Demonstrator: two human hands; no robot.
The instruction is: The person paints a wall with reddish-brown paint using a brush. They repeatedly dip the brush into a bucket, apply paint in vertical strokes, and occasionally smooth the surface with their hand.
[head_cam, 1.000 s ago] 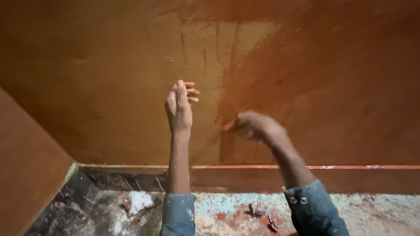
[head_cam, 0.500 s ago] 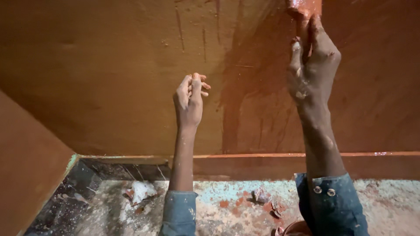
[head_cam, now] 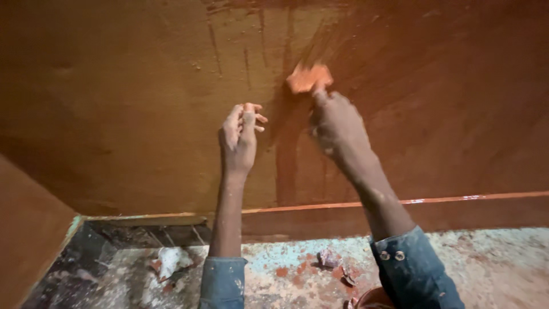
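My right hand (head_cam: 338, 125) grips a paintbrush (head_cam: 309, 78) with orange-red bristles, blurred with motion and pressed against a large brown wooden panel (head_cam: 114, 103). The panel's right part is wet and darker red-brown; its left part is lighter and dull. My left hand (head_cam: 240, 134) rests flat on the panel just left of the brush, fingers together and pointing up, holding nothing. Both wrists come out of blue denim sleeves.
A wet, glossy ledge (head_cam: 446, 200) runs along the panel's bottom edge. Below it lies a paint-spattered floor (head_cam: 492, 269) with a crumpled white rag (head_cam: 171, 260) and small scraps (head_cam: 331, 260). Another brown panel (head_cam: 28, 229) stands at the left. A round rim (head_cam: 372, 298) shows at the bottom edge.
My right hand with the brush went up to the top of the view, then came down and left toward the left hand. The left hand has stayed on the panel.
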